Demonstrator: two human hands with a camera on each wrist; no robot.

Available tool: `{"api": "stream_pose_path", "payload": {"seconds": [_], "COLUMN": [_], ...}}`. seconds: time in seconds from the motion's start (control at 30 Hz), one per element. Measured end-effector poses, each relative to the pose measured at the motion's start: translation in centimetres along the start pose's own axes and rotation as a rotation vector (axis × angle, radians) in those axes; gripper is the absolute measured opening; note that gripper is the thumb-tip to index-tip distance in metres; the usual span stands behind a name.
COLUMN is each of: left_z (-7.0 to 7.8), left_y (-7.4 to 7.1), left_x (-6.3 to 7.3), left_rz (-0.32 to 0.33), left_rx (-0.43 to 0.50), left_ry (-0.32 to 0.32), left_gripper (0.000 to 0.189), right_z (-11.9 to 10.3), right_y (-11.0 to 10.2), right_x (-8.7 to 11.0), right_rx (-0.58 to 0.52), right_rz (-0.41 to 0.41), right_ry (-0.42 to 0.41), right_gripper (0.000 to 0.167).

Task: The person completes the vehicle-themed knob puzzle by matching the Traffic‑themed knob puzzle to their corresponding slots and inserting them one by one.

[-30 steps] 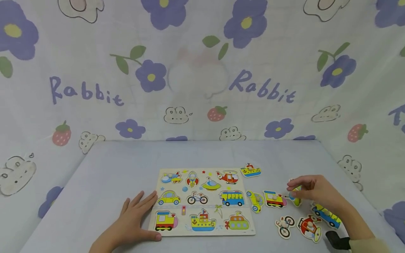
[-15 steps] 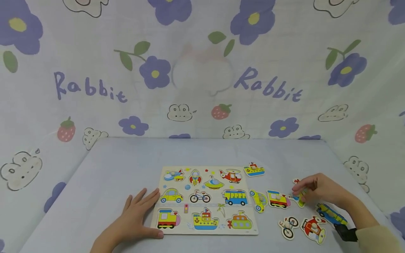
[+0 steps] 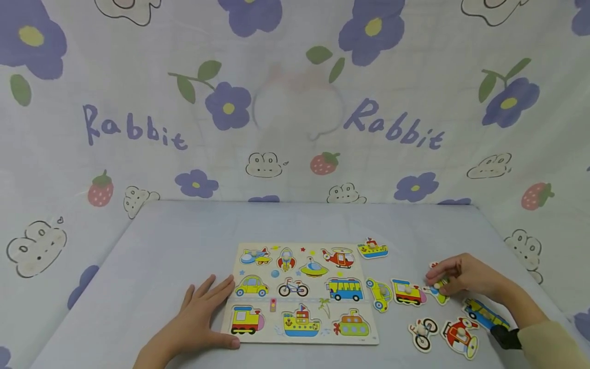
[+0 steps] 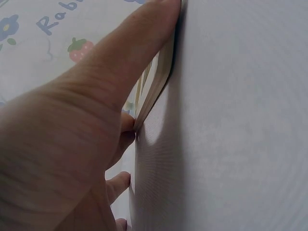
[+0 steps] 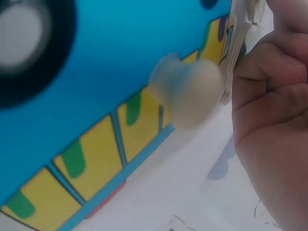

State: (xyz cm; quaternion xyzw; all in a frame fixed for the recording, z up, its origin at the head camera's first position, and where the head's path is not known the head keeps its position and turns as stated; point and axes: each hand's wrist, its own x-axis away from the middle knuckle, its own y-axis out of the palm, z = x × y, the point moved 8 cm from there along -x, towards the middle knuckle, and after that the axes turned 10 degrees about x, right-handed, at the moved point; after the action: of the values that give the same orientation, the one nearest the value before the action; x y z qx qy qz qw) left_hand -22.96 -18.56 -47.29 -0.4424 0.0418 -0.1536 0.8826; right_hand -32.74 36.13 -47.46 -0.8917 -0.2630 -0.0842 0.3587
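Observation:
My left hand (image 3: 195, 318) lies with spread fingers along the left side of a wooden puzzle board (image 3: 318, 339), its thumb at the lower left corner. In the left wrist view the thumb touches the board's edge. The board has vehicle pictures; plane (image 3: 255, 256) and rocket (image 3: 286, 259) show knobs. My right hand (image 3: 470, 277) is low over the table, thumb and index finger at the knob of a flying saucer puzzle piece (image 3: 441, 297), which they appear to pinch. The fingers partly cover that piece and another with a red tip behind it.
Loose knobbed pieces lie right of the board: ship (image 3: 373, 249), car (image 3: 379, 295), train (image 3: 407, 293), bicycle (image 3: 422, 335) and helicopter (image 3: 461, 338). A bus piece (image 3: 484, 314) lies under the right wrist, large in the right wrist view. A patterned cloth (image 3: 295, 128) hangs behind.
My right hand has lowered slightly and its thumb and index finger have closed in on the flying saucer piece. The left hand stays at the board's edge. The head view has shifted slightly.

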Motion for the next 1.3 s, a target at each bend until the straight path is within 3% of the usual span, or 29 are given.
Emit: {"api": "stream_pose_path", "payload": {"seconds": [0.27, 0.53, 0.97, 1.3], "left_z": [-0.19, -0.21, -0.04, 0.25], "left_y": [0.16, 0.18, 0.31, 0.01], "left_x": [-0.30, -0.27, -0.29, -0.23], "left_rz": [-0.014, -0.017, -0.026, -0.015], "left_rx": [-0.001, -0.006, -0.006, -0.013], "left_ry": [-0.029, -0.049, -0.045, -0.030], "left_gripper": [0.121, 0.122, 0.120, 0.121], "right_z": [-0.58, -0.31, 0.18, -0.23], "right_y": [0.05, -0.11, -0.28, -0.36], "right_x": [0.04, -0.32, 0.07, 0.08], "right_rx": [-0.002, 0.014, 0.017, 0.027], "right_rz": [-0.014, 0.012, 0.052, 0.044], "right_ry": [-0.014, 0.024, 0.055, 0.013], "right_gripper": [0.035, 0.036, 0.036, 0.037]}}
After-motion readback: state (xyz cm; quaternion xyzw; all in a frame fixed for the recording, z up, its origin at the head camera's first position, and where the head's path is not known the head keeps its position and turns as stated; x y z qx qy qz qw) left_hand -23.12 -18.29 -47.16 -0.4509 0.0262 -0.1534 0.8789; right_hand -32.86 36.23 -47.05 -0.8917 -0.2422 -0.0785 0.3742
